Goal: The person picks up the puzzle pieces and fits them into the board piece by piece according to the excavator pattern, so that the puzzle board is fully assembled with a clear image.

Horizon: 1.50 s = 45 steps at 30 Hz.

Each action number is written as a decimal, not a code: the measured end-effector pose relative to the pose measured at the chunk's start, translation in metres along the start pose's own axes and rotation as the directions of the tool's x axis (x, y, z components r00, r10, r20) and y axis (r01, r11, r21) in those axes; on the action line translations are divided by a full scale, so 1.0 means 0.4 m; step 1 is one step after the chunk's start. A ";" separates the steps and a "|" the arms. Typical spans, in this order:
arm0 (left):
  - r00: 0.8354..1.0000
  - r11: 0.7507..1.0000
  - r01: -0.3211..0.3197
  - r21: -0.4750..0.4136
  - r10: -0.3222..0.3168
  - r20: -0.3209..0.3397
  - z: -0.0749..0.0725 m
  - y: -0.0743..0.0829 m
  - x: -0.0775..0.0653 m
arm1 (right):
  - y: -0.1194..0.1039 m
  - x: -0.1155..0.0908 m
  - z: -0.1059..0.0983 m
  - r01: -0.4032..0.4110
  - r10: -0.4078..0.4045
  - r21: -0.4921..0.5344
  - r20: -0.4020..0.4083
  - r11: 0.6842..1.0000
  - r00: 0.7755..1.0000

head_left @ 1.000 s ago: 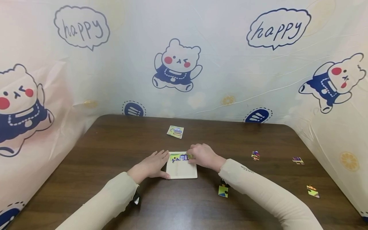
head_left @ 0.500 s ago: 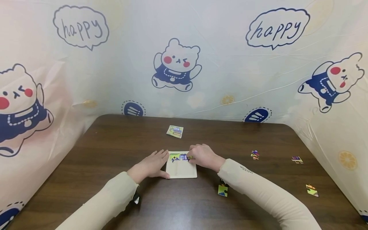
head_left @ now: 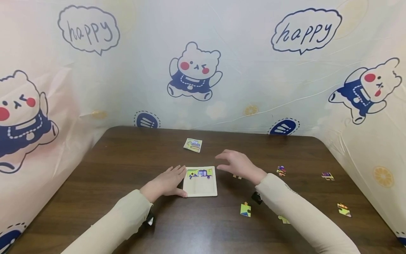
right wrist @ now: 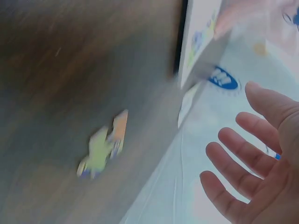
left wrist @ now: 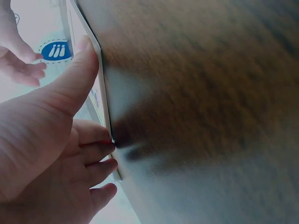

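Tray point(head_left: 205, 188), shallow and pale: placed on the tabletop point(head_left: 127, 158) just in front of the person, presumably for easy reach from either side. Joined puzzle pieces point(head_left: 200, 173): seated inside, along the tray's far edge. Left hand point(head_left: 166, 181): laid along the tray's left side, fingers straight, thumb rested on the near corner; nothing is grasped, and the tray is apparently being steadied. Right hand point(head_left: 239, 164): held to the right of the tray, apart from it, fingers loosely spread, nothing gripped. Loose puzzle pieces point(head_left: 245, 209): scattered to the right and near right, one partly hidden under the right hand, another by the sleeve point(head_left: 295, 201); probably spaced so that each can be picked separately. Picture card point(head_left: 192, 145): set face up beyond the tray, perhaps so that it can be consulted without being covered.
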<state>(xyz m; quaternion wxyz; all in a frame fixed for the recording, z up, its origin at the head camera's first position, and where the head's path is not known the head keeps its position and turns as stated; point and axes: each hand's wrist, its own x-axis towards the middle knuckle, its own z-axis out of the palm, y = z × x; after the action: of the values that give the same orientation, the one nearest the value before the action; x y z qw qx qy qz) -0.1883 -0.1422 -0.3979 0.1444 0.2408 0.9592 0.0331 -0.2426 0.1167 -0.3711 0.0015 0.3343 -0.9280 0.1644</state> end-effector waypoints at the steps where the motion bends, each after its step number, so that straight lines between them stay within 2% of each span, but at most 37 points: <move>1: 1.000 1.000 0.000 0.002 0.000 -0.001 0.000 -0.001 0.000 | 0.007 -0.008 -0.009 -0.019 0.020 0.018 -0.010 1.000 1.000; 7: 1.000 1.000 0.000 0.004 0.000 0.003 -0.001 -0.002 -0.002 | 0.058 -0.055 -0.029 -0.087 0.089 0.054 -0.030 0.995 0.996; 18: 1.000 1.000 0.000 -0.008 0.000 0.001 -0.003 -0.001 -0.007 | 0.129 -0.114 0.005 -0.142 0.141 0.105 0.018 0.984 0.990; 25: 1.000 1.000 -0.004 -0.008 0.004 -0.002 -0.005 0.000 -0.006 | 0.146 -0.118 0.027 -0.148 0.145 0.057 0.062 0.987 0.987; 33: 1.000 1.000 0.000 -0.005 0.000 0.000 -0.004 0.002 -0.006 | 0.146 -0.118 0.034 -0.149 0.149 -0.003 0.042 0.989 0.988; 45: 1.000 1.000 0.005 -0.018 -0.005 -0.004 -0.002 0.001 -0.004 | 0.145 -0.115 0.035 -0.159 0.159 0.000 0.050 0.987 0.986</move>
<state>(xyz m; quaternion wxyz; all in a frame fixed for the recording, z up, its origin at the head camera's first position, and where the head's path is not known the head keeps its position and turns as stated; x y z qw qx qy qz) -0.1871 -0.1426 -0.3968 0.1445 0.2371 0.9598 0.0416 -0.2416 0.1830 -0.4071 -0.0357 0.2631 -0.9512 0.1575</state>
